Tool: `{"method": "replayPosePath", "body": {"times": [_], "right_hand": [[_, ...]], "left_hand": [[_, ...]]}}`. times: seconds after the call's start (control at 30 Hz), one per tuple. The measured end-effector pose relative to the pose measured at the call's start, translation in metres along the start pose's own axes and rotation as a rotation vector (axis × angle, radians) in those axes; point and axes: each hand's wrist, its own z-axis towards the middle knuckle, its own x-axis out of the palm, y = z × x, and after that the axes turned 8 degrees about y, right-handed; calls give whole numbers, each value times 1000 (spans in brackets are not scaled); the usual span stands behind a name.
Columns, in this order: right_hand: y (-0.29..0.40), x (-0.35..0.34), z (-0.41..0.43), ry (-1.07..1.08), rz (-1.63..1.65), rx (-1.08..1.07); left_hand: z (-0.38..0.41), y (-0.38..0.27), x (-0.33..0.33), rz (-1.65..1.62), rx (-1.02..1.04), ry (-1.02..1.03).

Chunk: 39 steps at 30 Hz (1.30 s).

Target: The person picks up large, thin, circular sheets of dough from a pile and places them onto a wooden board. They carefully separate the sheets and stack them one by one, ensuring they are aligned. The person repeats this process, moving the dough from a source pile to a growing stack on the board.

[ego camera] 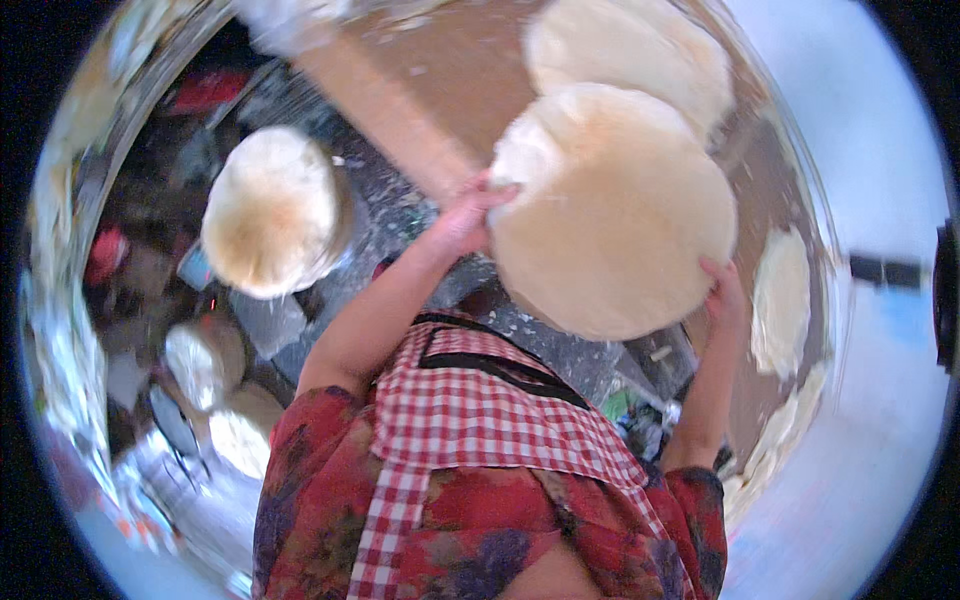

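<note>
A large round flatbread [615,217], pale with a browned face, is held up between both my hands. My left hand [476,214] grips its left edge, thumb on top, in front of a wooden board's edge. On the lower right edge is my right hand [724,292], its fingers partly hidden. Behind the held piece, another pale flatbread [630,52] lies on the brown surface [450,75]. A smaller pale piece [781,300] lies near the right side of that surface. The picture is somewhat blurred by motion.
At the left stands a round stack of flatbreads [270,217], with a browned one on top. More round pale stacks [204,360] are lower left. Pale sheets [784,420] lie along the right edge. The floor [390,202] has scattered bits, and dark objects are near my right forearm.
</note>
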Motion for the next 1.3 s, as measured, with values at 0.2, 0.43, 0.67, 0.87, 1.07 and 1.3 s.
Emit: {"method": "replayPosePath", "body": {"times": [0.2,0.43,0.67,0.87,1.07,1.3], "right_hand": [[26,124,43,298,-108,58],[-29,435,125,604,-286,178],[-113,630,235,884,-506,350],[-196,700,273,789,-795,256],[-200,663,274,552,-997,-173],[-248,606,189,375,-350,569]], "left_hand": [[-97,-46,-56,-82,315,-85],[-273,-105,-191,-209,691,-460],[-329,-112,-292,-364,892,-729],[-335,-84,-386,-412,830,-915],[-352,-84,-387,-18,629,-1244],[-361,-242,-395,465,542,-1299]]}}
